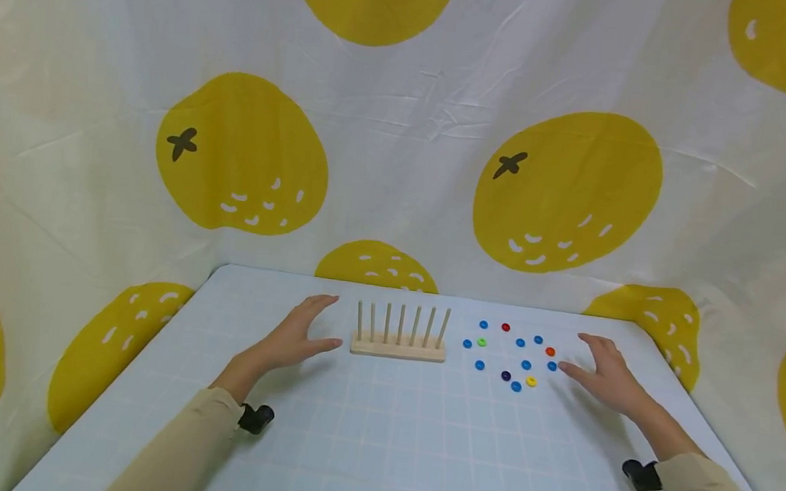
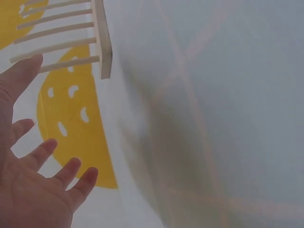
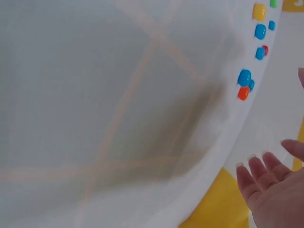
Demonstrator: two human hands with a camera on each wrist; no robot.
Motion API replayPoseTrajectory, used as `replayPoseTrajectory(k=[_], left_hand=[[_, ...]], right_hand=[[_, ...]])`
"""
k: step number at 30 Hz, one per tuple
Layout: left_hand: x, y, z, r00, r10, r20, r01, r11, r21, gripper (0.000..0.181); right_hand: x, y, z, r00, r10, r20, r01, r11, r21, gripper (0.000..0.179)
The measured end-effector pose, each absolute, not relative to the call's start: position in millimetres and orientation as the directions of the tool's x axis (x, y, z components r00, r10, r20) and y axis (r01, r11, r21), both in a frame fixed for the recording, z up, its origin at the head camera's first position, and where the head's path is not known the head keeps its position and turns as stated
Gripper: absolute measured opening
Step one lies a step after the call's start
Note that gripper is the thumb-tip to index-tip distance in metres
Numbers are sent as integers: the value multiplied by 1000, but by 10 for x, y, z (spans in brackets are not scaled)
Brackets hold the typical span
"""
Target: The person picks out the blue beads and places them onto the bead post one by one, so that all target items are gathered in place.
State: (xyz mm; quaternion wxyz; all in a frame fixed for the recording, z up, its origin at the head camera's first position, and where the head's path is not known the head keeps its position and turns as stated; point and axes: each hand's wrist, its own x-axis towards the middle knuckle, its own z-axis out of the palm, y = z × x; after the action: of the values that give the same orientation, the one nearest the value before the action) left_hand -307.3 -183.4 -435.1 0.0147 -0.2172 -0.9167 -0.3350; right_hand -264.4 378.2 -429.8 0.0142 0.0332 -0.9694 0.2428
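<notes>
A wooden rack (image 1: 398,347) with a row of several upright pegs stands near the far side of the table. Left of it, my left hand (image 1: 294,337) hovers with fingers spread and thumb toward the rack, holding nothing; in the left wrist view its thumb overlaps the pegs (image 2: 57,46). Small beads or rings lie scattered right of the rack: several blue ones (image 1: 526,365), a yellow one (image 1: 531,382), a green one (image 1: 481,342), a dark one (image 1: 505,375), a red one (image 1: 506,327) and an orange one (image 1: 550,351). My right hand (image 1: 609,375), also spread and holding nothing, hovers just right of them.
The table (image 1: 375,447) has a pale cover with a faint grid. Behind it and at both sides hangs a white curtain (image 1: 400,160) printed with large yellow fruit. Each wrist wears a small black camera, such as the left one (image 1: 256,419).
</notes>
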Motion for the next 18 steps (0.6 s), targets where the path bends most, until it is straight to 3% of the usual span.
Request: replayPoseTrajectory(k=[18], left_hand=[[-3116,-1709,-4493,-926,367,86,311,614,726,74]], right_hand=[[-2733,3679,-4384,-990,68,-120,125,807,-577,70]])
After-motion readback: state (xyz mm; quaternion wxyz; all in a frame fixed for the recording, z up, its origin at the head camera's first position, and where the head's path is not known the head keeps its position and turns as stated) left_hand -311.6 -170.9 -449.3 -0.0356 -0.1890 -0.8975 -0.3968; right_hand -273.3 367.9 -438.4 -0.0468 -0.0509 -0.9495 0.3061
